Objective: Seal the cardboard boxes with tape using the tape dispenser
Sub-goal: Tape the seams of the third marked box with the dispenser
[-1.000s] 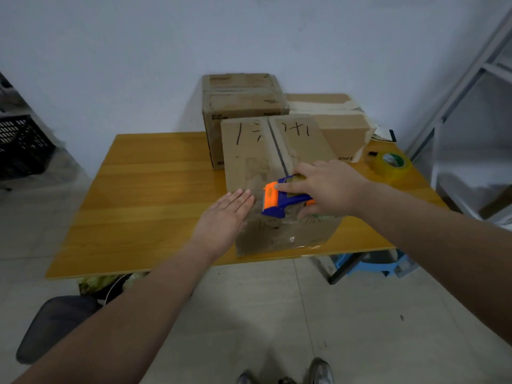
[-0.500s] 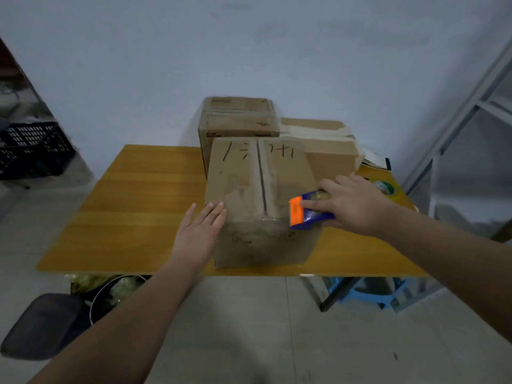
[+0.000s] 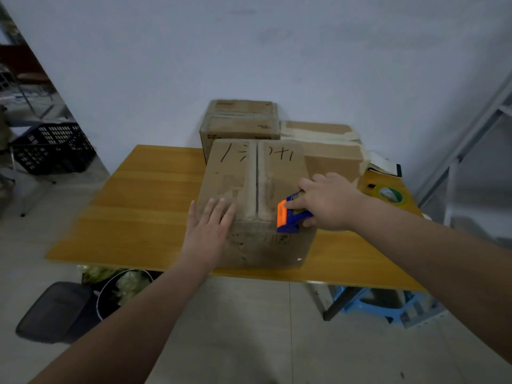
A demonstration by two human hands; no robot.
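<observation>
Now my right hand (image 3: 329, 200) grips the dispenser (image 3: 291, 216) at the box's (image 3: 235, 173) near edge.
Left hand (image 3: 209, 228) presses flat, fingers straight, just beside it.

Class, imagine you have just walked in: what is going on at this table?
A person is working on a cardboard box on a wooden table. The left hand lies flat on the box top near its front edge, steadying it. The right hand grips a blue and orange tape dispenser at the box's front right corner. Two more boxes stand behind.
</observation>
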